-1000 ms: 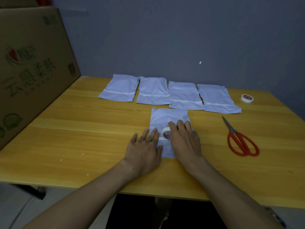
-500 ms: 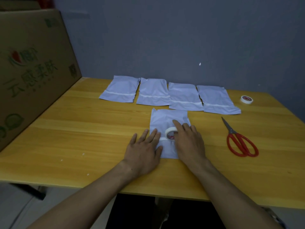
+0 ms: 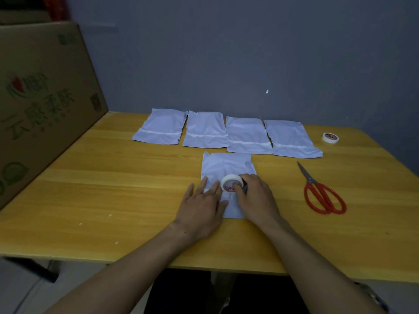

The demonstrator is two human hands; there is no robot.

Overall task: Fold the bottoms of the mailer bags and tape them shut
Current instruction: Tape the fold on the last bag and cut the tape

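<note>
The front mailer bag point(image 3: 226, 165) lies flat on the table point(image 3: 113, 189). The left hand point(image 3: 201, 207), fingers spread, presses the bag's left edge. The right hand point(image 3: 256, 198) pinches the tape roll point(image 3: 231, 183), which stands on the bag. Four taped bags point(image 3: 205, 130) lie behind it; scissors point(image 3: 322, 193) lie to its right.

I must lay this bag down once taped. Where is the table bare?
The widest bare patch of the yellow wooden table lies between the cardboard box and the left hand, nearer than the row of four white mailer bags. A smaller patch lies nearer than the red-handled scissors. The back edge and the centre, round the fifth mailer bag, are crowded.
</note>
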